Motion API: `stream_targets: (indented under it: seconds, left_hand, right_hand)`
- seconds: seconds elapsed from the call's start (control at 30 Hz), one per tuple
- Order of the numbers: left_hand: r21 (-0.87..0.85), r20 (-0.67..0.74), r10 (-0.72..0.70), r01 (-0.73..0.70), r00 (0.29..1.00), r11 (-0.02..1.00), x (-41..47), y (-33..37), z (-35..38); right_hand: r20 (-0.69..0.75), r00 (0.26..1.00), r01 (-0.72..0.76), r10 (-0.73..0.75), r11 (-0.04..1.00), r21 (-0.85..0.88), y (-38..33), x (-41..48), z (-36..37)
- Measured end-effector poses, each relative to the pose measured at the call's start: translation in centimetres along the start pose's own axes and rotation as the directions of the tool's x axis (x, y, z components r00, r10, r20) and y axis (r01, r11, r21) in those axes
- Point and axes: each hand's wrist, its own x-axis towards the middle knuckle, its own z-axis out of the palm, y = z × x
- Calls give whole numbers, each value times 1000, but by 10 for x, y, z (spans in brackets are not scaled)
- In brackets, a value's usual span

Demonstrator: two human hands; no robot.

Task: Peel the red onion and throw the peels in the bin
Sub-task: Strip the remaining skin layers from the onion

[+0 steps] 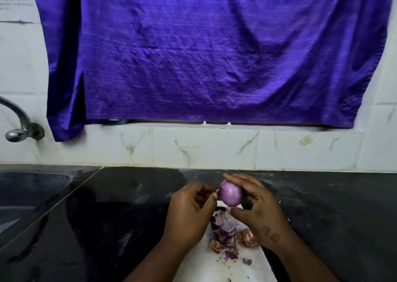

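A smooth purple red onion (pixel 231 193) is held up over the black counter. My right hand (pixel 255 208) grips it from the right, thumb below and fingers curled over the top. My left hand (pixel 191 208) pinches a small brown bit of skin at the onion's left tip. Below the hands a heap of purple and brown peels (pixel 227 238) lies on a white sheet (pixel 247 268). No bin is in view.
The black stone counter (pixel 120 217) runs across the view, with a sink basin (pixel 28 191) sunk in at the left and a metal tap (pixel 19 129) on the tiled wall. A large purple cloth (pixel 214 51) hangs over the wall behind.
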Motion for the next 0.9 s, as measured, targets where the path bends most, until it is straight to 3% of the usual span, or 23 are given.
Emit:
stream_targets:
  seconds: [0.6, 0.9]
  left_hand:
    - [291, -84, 162, -131, 983, 948, -3, 5, -2]
    - [119, -50, 67, -61, 996, 991, 1, -2, 0]
  right_hand:
    - [51, 998, 28, -25, 997, -65, 1, -1, 5]
    - [29, 1000, 1, 0, 999, -43, 1, -1, 2]
